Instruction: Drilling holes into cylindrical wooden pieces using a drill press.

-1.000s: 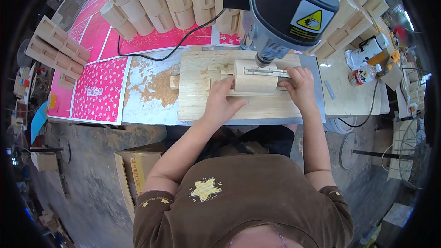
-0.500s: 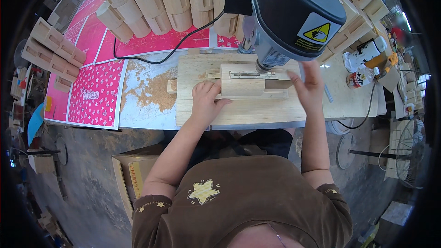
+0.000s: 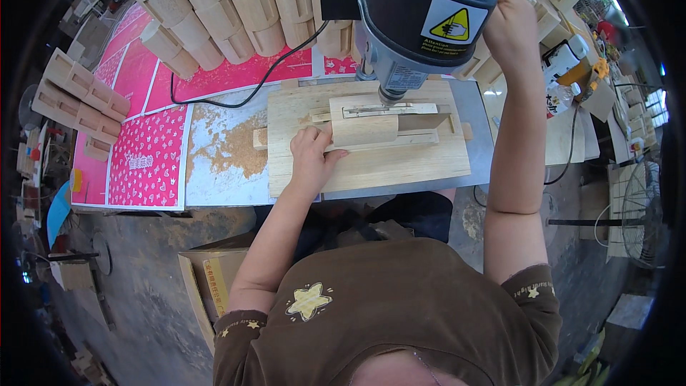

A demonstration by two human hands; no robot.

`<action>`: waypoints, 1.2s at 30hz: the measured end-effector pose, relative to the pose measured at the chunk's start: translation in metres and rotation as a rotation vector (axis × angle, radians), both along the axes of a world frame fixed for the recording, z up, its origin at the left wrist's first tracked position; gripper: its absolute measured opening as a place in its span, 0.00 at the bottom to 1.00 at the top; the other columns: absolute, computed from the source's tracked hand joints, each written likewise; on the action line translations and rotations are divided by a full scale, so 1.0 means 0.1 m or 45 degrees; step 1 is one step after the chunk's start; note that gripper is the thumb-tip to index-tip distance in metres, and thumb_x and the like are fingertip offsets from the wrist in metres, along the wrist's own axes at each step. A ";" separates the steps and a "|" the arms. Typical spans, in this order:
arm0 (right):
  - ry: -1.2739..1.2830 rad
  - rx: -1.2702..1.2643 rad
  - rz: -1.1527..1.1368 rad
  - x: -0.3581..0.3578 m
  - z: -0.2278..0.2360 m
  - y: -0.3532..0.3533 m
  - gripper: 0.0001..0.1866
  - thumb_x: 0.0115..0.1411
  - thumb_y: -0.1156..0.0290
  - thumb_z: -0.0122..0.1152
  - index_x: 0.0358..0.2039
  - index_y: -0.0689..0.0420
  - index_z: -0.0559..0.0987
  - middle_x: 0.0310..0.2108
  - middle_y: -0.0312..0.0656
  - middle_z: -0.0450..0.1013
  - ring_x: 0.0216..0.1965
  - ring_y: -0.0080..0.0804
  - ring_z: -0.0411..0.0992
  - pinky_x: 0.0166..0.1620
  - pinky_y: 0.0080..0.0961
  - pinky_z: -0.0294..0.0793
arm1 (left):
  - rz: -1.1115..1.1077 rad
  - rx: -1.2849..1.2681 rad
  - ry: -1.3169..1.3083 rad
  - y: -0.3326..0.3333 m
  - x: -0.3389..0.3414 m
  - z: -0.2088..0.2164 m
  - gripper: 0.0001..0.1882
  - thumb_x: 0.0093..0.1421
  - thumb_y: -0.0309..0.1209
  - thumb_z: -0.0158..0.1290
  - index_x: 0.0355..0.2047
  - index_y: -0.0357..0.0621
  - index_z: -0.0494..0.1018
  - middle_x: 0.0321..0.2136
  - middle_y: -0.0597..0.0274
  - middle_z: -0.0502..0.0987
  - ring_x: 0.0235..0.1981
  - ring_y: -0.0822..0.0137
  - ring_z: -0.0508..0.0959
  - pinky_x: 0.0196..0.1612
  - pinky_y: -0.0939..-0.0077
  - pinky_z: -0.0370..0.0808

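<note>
A rounded wooden block (image 3: 364,131) with a long slot on top lies in a wooden jig board (image 3: 414,164) on the table. My left hand (image 3: 314,157) grips the block's left end, with its thumb along the front side. Over the slot hangs the chuck (image 3: 391,96) of a black and grey drill press (image 3: 429,0). Raised at the right side of the drill head is my right hand (image 3: 509,18); its fingers are mostly hidden behind the housing, so what they touch does not show.
Stacks of similar wooden blocks (image 3: 243,0) stand at the back left, and more (image 3: 82,96) lie at the far left. Sawdust (image 3: 236,144) covers the table left of the jig. A black cable (image 3: 250,96) runs to the drill's switch box. A bottle (image 3: 561,96) stands at right.
My right hand has risen from beside the block's right end to the drill head's right side. The left hand stays on the block. The whole view has shifted slightly.
</note>
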State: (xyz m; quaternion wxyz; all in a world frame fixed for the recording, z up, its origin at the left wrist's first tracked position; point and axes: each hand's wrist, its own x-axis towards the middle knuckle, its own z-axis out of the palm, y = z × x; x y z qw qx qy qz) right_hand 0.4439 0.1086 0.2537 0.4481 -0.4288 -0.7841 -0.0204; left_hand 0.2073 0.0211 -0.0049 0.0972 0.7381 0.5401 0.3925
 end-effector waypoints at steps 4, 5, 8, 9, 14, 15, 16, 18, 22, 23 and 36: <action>-0.052 -0.062 -0.299 0.11 -0.16 -0.41 0.10 0.62 0.67 0.51 0.33 0.60 0.77 0.23 0.42 0.71 0.25 0.28 0.69 0.30 0.21 0.67 | -0.005 0.012 0.018 -0.02 -0.03 0.00 0.30 0.39 0.34 0.65 0.46 0.45 0.71 0.25 0.65 0.68 0.33 0.61 0.68 0.40 0.64 0.60; -0.094 -0.131 -0.345 0.12 -0.20 -0.56 0.08 0.60 0.68 0.54 0.33 0.57 0.78 0.21 0.43 0.71 0.22 0.34 0.70 0.28 0.24 0.68 | 0.003 0.004 0.017 -0.02 -0.03 0.00 0.30 0.40 0.34 0.64 0.46 0.45 0.71 0.25 0.65 0.68 0.33 0.61 0.68 0.40 0.64 0.60; 0.096 0.035 -0.189 0.08 -0.58 -0.83 0.07 0.58 0.73 0.53 0.32 0.60 0.79 0.16 0.45 0.65 0.16 0.39 0.64 0.22 0.28 0.61 | 0.032 -0.026 0.024 -0.04 -0.02 0.06 0.24 0.39 0.34 0.65 0.40 0.46 0.74 0.25 0.62 0.67 0.32 0.58 0.68 0.38 0.65 0.62; 0.177 0.094 -0.136 0.07 -0.73 -0.86 0.07 0.58 0.75 0.53 0.32 0.62 0.79 0.15 0.44 0.65 0.16 0.38 0.63 0.22 0.29 0.60 | 0.031 -0.026 0.025 -0.03 -0.02 0.06 0.24 0.39 0.34 0.65 0.40 0.46 0.74 0.25 0.62 0.67 0.32 0.58 0.68 0.38 0.65 0.62; 0.335 0.013 -0.065 0.05 -1.55 -0.77 0.08 0.55 0.78 0.54 0.35 0.63 0.78 0.17 0.42 0.66 0.18 0.35 0.65 0.25 0.28 0.61 | 0.012 -0.028 0.062 -0.02 -0.02 0.02 0.32 0.40 0.34 0.65 0.48 0.47 0.70 0.25 0.67 0.67 0.33 0.63 0.68 0.40 0.65 0.58; 0.330 0.028 -0.037 0.07 -1.64 -0.72 0.09 0.54 0.79 0.54 0.36 0.63 0.77 0.18 0.41 0.67 0.19 0.34 0.65 0.26 0.27 0.61 | 0.004 -0.028 0.062 -0.01 0.00 0.01 0.32 0.40 0.34 0.65 0.48 0.47 0.70 0.25 0.67 0.67 0.33 0.63 0.68 0.40 0.65 0.58; 0.332 0.029 -0.038 0.07 -1.66 -0.70 0.09 0.54 0.79 0.54 0.36 0.63 0.77 0.18 0.41 0.67 0.19 0.34 0.65 0.26 0.27 0.61 | 0.012 -0.026 0.074 -0.01 -0.01 -0.01 0.32 0.40 0.35 0.65 0.48 0.47 0.70 0.25 0.67 0.67 0.33 0.63 0.68 0.40 0.65 0.58; 0.269 0.058 -0.005 0.11 -1.67 -0.69 0.11 0.53 0.80 0.55 0.38 0.62 0.77 0.19 0.41 0.67 0.21 0.34 0.65 0.28 0.27 0.61 | 0.014 -0.021 0.083 -0.01 0.00 0.00 0.32 0.40 0.35 0.65 0.48 0.47 0.70 0.25 0.67 0.67 0.33 0.63 0.68 0.40 0.65 0.58; 0.263 0.241 0.056 0.20 -1.33 -0.73 0.04 0.54 0.79 0.54 0.30 0.61 0.77 0.17 0.41 0.66 0.19 0.34 0.64 0.25 0.27 0.61 | 0.035 -0.031 0.100 -0.01 -0.01 0.01 0.32 0.39 0.36 0.65 0.48 0.47 0.70 0.26 0.68 0.67 0.34 0.63 0.68 0.41 0.65 0.57; 0.357 0.270 0.075 0.22 -1.15 -0.72 0.03 0.55 0.78 0.54 0.26 0.61 0.76 0.16 0.41 0.65 0.18 0.33 0.64 0.24 0.27 0.61 | 0.043 -0.035 0.116 -0.03 -0.02 0.01 0.33 0.39 0.36 0.65 0.48 0.48 0.71 0.26 0.68 0.67 0.34 0.63 0.68 0.41 0.65 0.57; 0.193 0.016 -0.107 0.17 -0.20 -0.11 0.16 0.62 0.63 0.49 0.29 0.63 0.76 0.17 0.35 0.64 0.21 0.19 0.60 0.27 0.19 0.59 | 0.070 -0.097 0.073 0.03 0.38 0.04 0.31 0.41 0.37 0.64 0.48 0.53 0.71 0.30 0.65 0.69 0.39 0.61 0.68 0.47 0.61 0.55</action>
